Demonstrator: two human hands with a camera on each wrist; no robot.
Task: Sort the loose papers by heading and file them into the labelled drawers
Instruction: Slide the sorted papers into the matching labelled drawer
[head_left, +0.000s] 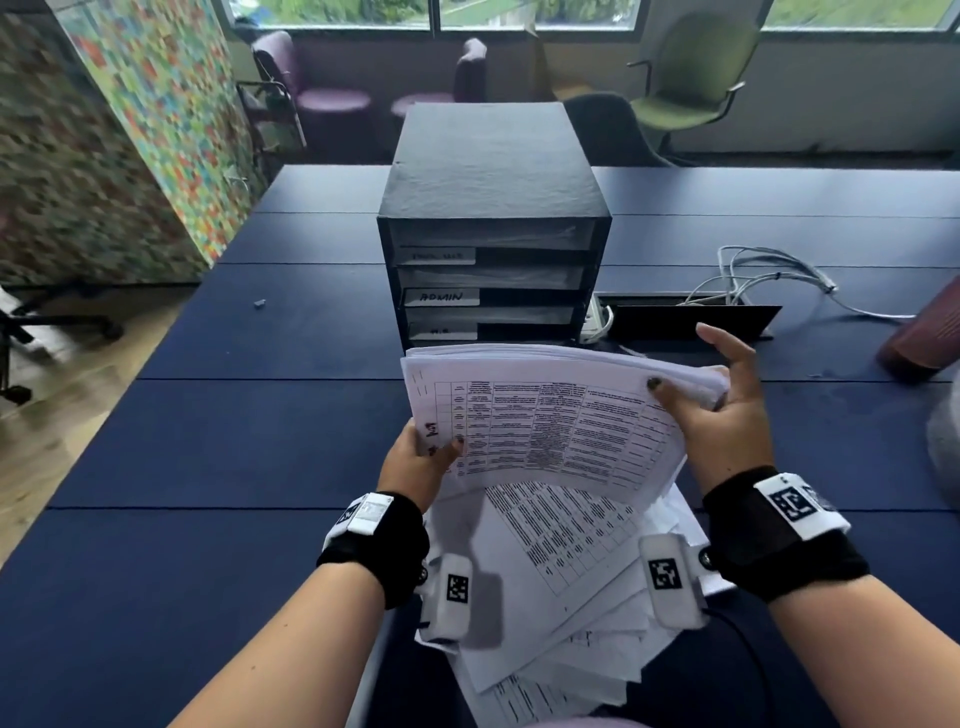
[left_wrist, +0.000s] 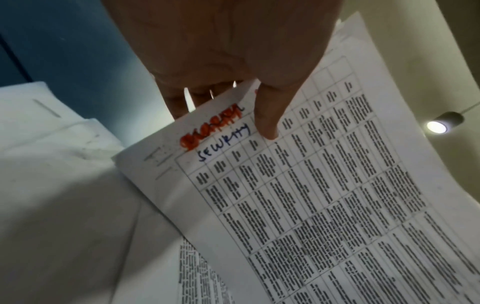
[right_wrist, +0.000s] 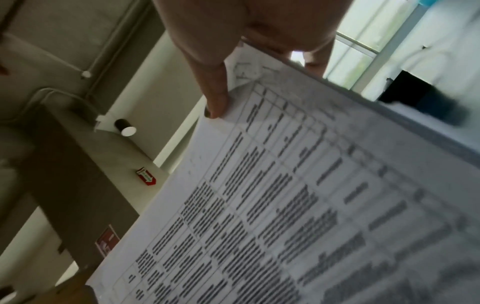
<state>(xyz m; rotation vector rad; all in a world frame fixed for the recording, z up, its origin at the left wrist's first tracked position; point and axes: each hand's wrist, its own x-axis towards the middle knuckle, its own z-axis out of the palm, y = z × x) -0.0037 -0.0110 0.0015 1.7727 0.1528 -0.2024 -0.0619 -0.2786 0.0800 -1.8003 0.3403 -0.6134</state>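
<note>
Blue table (head_left: 208, 441), drawer unit (head_left: 493, 208) mid-table; left hand (head_left: 415, 462) and right hand (head_left: 727, 415) both pinching paper stack (head_left: 550, 415).

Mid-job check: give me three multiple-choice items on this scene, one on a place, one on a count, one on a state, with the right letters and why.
1. Where does the drawer unit stand?
A. On the blue table, behind the held papers
B. On the floor
C. On the green chair

2. How many labelled drawers show on its front?
A. One
B. Three
C. Five

3. How is the top sheet held?
A. Flat on the table, untouched
B. By the right hand alone
C. By both hands, left hand and right hand, at opposite edges

Answers:
1 A, its base sits on the tabletop.
2 B, three white labels are stacked on the front.
3 C, a thumb presses each edge, lifted over the loose pile.
</note>
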